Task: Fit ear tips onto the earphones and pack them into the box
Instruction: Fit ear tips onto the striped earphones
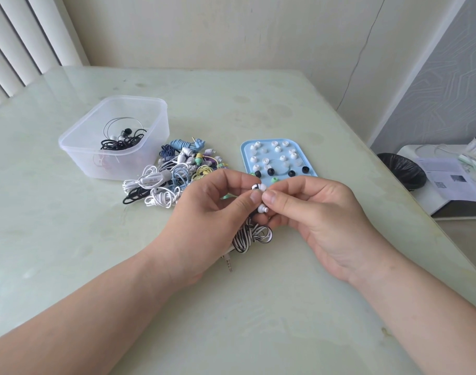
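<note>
My left hand (215, 209) pinches a black-and-white striped earphone (256, 187) between thumb and fingers. My right hand (320, 209) pinches a white ear tip (263, 188) against that earbud. A second earbud with a white tip (261, 208) hangs just below, and the striped cable (251, 235) bunches under both hands, its plug (228, 263) lying on the table. A clear plastic box (115, 136) at the left holds dark coiled earphones. A blue tray (278, 158) behind my hands carries several white, black and green ear tips.
A tangled pile of white, blue, yellow and black earphones (172, 174) lies between the box and the tray. The pale green table (258, 307) ends at the right, where a black bin (401, 169) and a low white stand with papers (447, 177) sit.
</note>
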`<action>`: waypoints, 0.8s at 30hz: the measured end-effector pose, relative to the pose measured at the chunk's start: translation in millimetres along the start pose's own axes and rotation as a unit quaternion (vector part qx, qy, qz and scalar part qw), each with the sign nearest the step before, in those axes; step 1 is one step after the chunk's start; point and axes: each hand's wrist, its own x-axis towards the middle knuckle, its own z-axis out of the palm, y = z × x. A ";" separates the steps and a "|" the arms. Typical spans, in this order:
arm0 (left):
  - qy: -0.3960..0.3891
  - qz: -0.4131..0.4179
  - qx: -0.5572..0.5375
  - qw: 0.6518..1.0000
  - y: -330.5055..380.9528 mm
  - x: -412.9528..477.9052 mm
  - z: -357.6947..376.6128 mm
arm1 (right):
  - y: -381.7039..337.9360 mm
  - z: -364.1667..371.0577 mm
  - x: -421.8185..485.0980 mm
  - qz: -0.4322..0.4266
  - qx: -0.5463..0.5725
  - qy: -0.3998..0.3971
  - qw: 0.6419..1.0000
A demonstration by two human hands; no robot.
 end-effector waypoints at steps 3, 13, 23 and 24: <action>-0.005 0.004 -0.001 1.000 -0.2 -0.1 -0.4 | -0.3 -0.9 0.2 0.003 0.006 0.002 1.000; -0.016 0.010 0.012 1.000 -1.4 0.1 -2.6 | 2.9 -6.3 2.2 -0.006 -0.008 0.009 1.000; -0.011 0.003 -0.018 1.000 0.7 0.3 -1.9 | 1.9 -12.1 3.9 0.040 0.009 -0.021 0.999; -0.009 0.001 -0.017 1.000 1.0 0.1 -2.0 | 3.1 -11.6 3.8 0.028 -0.005 -0.021 0.999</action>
